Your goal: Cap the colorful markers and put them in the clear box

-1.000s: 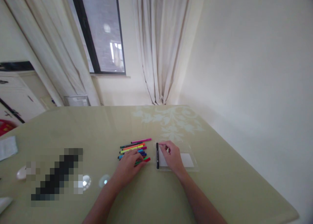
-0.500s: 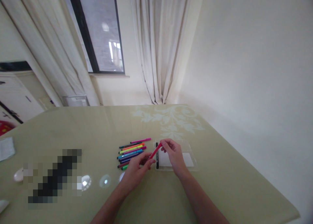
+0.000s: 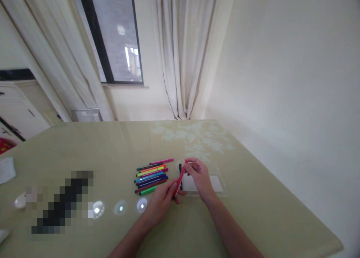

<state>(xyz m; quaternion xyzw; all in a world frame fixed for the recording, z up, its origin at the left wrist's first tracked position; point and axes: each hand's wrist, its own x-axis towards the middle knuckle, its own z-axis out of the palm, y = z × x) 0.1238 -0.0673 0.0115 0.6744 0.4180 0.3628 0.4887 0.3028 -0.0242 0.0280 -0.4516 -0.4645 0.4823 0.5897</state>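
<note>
A red felt-tip pen (image 3: pixel 180 180) slants between my two hands, over the left edge of a clear plastic case (image 3: pixel 224 186). The fingers of my left hand (image 3: pixel 164 196) are closed round its lower part. At its upper end, my right hand (image 3: pixel 198 171) pinches it between thumb and fingers. Inside the case lie a black pen (image 3: pixel 180 168), partly covered by the red one, and a white sheet (image 3: pixel 215 183). Several coloured felt-tip pens (image 3: pixel 152 177) lie side by side on the table, just left of the case.
The pale green table (image 3: pixel 98 149) has a white leaf pattern at its far end. On the left are a white cloth (image 3: pixel 7 170), a white rounded object (image 3: pixel 20 201) and a pixelated dark strip (image 3: pixel 62 203). A wall (image 3: pixel 295 100) borders the table on the right.
The red pen has tilted more upright, its lower end now nearer me. My left hand has shifted slightly right and toward me, uncovering more of the coloured pens.
</note>
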